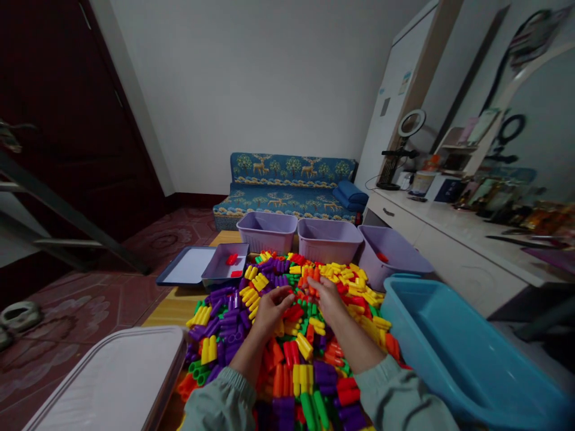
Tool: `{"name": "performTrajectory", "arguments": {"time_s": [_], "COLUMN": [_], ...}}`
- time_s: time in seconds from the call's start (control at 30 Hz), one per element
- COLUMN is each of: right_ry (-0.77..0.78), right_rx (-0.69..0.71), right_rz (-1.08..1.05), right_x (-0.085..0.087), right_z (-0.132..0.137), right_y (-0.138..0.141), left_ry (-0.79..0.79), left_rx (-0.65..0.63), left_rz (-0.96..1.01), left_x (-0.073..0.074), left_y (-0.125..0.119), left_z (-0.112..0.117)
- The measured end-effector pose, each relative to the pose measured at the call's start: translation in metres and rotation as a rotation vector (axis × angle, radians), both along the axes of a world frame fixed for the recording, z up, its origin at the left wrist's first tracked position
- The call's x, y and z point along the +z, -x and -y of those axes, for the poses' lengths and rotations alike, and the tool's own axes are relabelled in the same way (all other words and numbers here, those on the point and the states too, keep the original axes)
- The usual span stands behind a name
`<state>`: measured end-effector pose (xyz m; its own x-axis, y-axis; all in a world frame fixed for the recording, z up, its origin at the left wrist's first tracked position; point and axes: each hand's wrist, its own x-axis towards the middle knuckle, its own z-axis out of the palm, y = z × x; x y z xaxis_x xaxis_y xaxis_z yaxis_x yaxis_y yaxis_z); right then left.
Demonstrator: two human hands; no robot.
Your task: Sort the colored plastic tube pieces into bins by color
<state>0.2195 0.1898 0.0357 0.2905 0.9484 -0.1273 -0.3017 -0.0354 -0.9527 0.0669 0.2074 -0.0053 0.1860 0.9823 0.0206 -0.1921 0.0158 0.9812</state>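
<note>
A large heap of plastic tube-shaped building blocks (231, 323) in purple, yellow, red, orange and green covers the wooden table. Over the middle of the heap, my left hand (273, 309) has its fingers curved and thumb apart, close to some red blocks, with nothing plainly held. My right hand (330, 299) is just to the right, thumb and fingers closed on an orange tube block (311, 276). Its fingertips partly hide that block. Yellow blocks (345, 274) lie beyond the right hand, and purple ones are mostly on the left.
Three lilac bins (267, 239) line the far edge. A shallow box (220, 263) with red pieces sits at the far left beside a lid (186, 266). A blue tub (467, 341) stands on the right, a white lid (112, 383) at near left. Behind are a sofa (287, 197) and a dresser (449, 233).
</note>
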Motion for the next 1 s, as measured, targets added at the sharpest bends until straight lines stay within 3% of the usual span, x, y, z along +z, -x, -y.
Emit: {"name": "performTrajectory", "arguments": {"time_s": [0.13,0.3,0.47,0.7,1.0], "right_ry": [-0.091,-0.122,-0.068,-0.085,-0.188], "right_rx": [-0.325,-0.592,-0.764,-0.776,-0.772], "right_rz": [-0.152,-0.200,-0.292,-0.419,-0.495], "right_x": [0.025,0.061,0.076,0.079,0.073], "right_z": [-0.020,-0.048,-0.059,-0.057,-0.054], "right_y": [-0.051,-0.119,-0.162,-0.175,-0.155], "left_ry": [-0.020,-0.047,-0.053,-0.225,-0.230], "left_rx": [-0.063,-0.128,-0.145,-0.019,0.066], "left_rz": [-0.094,-0.115,-0.119,-0.248,-0.526], "left_x": [0.004,0.002,-0.007,-0.005,-0.007], "left_y": [-0.001,-0.001,-0.001,0.003,-0.005], "left_z": [0.004,0.005,0.003,-0.001,-0.011]}}
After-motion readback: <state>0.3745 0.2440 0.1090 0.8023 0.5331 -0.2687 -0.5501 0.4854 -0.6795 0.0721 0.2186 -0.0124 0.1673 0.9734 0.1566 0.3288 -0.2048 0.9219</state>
